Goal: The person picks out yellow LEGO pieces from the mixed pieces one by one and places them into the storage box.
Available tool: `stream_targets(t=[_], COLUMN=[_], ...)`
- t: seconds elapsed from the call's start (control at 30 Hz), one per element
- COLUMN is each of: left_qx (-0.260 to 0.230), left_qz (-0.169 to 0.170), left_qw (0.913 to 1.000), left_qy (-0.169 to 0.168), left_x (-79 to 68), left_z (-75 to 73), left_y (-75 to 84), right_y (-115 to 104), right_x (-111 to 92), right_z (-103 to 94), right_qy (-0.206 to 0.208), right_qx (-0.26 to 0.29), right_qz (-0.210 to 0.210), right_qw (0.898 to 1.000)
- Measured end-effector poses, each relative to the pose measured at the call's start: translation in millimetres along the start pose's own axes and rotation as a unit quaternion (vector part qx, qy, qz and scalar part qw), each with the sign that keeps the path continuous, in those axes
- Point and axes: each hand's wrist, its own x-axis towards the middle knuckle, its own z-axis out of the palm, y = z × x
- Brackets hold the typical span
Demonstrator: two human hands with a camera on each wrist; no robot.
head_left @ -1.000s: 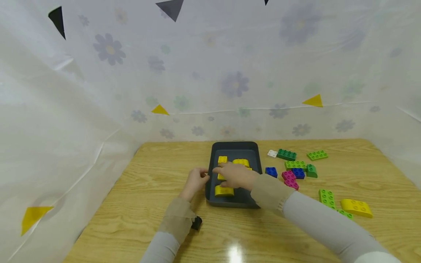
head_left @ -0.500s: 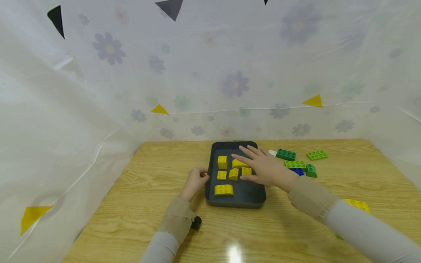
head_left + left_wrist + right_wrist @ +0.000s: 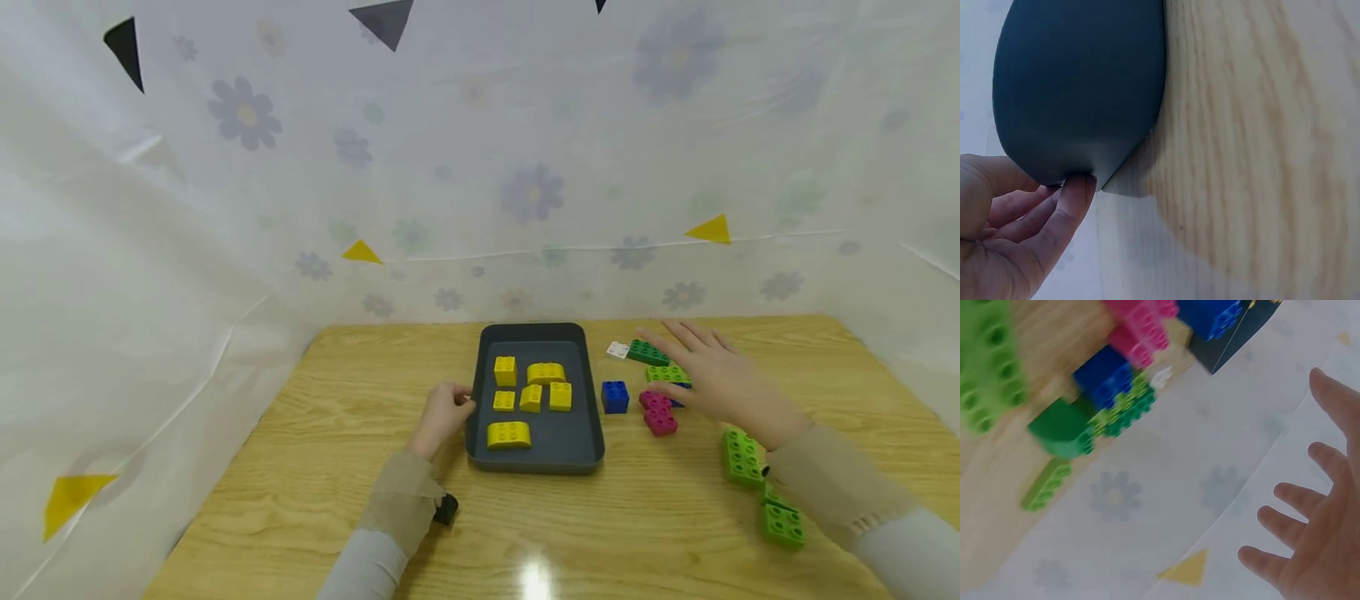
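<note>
My left hand (image 3: 441,418) pinches the left rim of a dark grey tray (image 3: 567,440). In the left wrist view its fingertips (image 3: 1075,190) lie against the tray's wall. Several yellow toy building bricks sit apart inside the tray, among them a long rounded brick (image 3: 509,435) at the near left and a small square brick (image 3: 504,401). Off to the right, my right hand (image 3: 716,383) is spread over loose bricks and holds nothing. Around it are a green brick (image 3: 648,352), a lime brick (image 3: 667,375), pink bricks (image 3: 657,413) and a blue brick (image 3: 615,397).
A white brick (image 3: 618,350) lies beyond the tray's right side. Lime bricks (image 3: 783,525) rest near the right forearm. A black object (image 3: 446,509) shows beside the left cuff. Patterned sheeting (image 3: 480,183) hangs behind the wooden table (image 3: 285,483).
My right hand has moved from among the yellow bricks in the tray, rightward to over the loose bricks, its fingers spread. The left hand has stayed at the tray's rim.
</note>
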Motion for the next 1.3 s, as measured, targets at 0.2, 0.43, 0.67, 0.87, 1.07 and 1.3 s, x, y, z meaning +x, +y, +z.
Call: stream_targets(t=[0.2, 0.43, 0.67, 0.87, 1.07, 1.3], left_qx=[0.004, 0.003, 0.005, 0.005, -0.002, -0.006], left_qz=[0.002, 0.011, 0.015, 0.018, 0.014, 0.015], left_qw=[1.0000, 0.9999, 0.9999, 0.9998, 0.9999, 0.9999], left_qy=[0.003, 0.005, 0.002, 0.003, 0.003, 0.004], left_x=[0.7, 0.9, 1.0, 0.3, -0.8, -1.4], left_z=[1.1, 1.1, 0.3, 0.1, 0.4, 0.3], left_y=[-1.5, -2.1, -2.2, -1.8, -1.0, -1.3], right_y=[35, 64, 81, 94, 99, 104], right_x=[-33, -66, -87, -98, -101, -108], right_z=[1.2, 3.2, 7.8, 17.7, 22.4, 27.9], right_qy=[0.004, -0.020, -0.152, -0.215, -0.231, -0.230], right_qx=[0.011, 0.005, 0.065, 0.123, 0.169, 0.213], right_qz=[0.043, 0.060, 0.097, 0.094, 0.089, 0.039], right_qw=[0.999, 0.998, 0.981, 0.964, 0.954, 0.949])
